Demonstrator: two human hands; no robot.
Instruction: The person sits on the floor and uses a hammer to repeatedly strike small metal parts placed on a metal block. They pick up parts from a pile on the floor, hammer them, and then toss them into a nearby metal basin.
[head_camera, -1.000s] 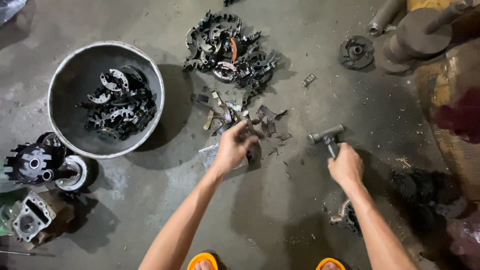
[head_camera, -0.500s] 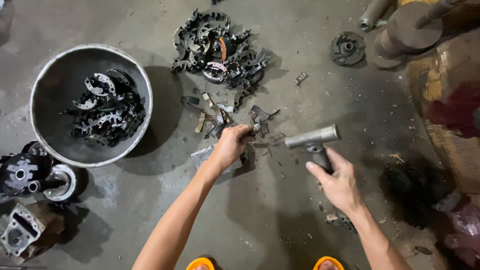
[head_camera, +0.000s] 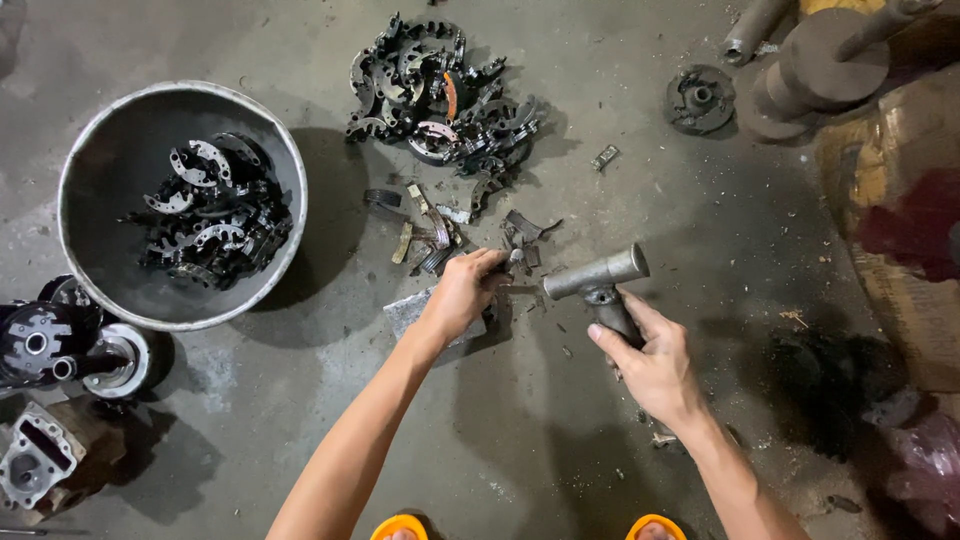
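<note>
- A right hand (head_camera: 655, 365) clenches the dark handle of a grey metal hammer (head_camera: 598, 282) above the middle of the grey concrete floor (head_camera: 560, 440); the cylindrical head's long axis runs from lower left to upper right, the handle slanting down toward the wrist.
- The left hand (head_camera: 462, 295), fingers closed on a small dark metal piece, rests on a flat grey stone block (head_camera: 405, 312) just left of the hammer head; what exactly it pinches cannot be told.
- Loose curved brake-shoe fragments (head_camera: 425, 235) lie scattered just beyond both hands, with one heap of dark brake shoes (head_camera: 435, 95) farther toward the floor's far edge.
- One round grey metal basin (head_camera: 95, 250), partly filled with more shoes, sits near the left edge.
- One round hub (head_camera: 700, 98) lies toward the far right corner, well apart from the hands.
- Open floor shows between the arms and to the hammer's right.
- Two orange sandal tips (head_camera: 400, 527) meet the near edge.
</note>
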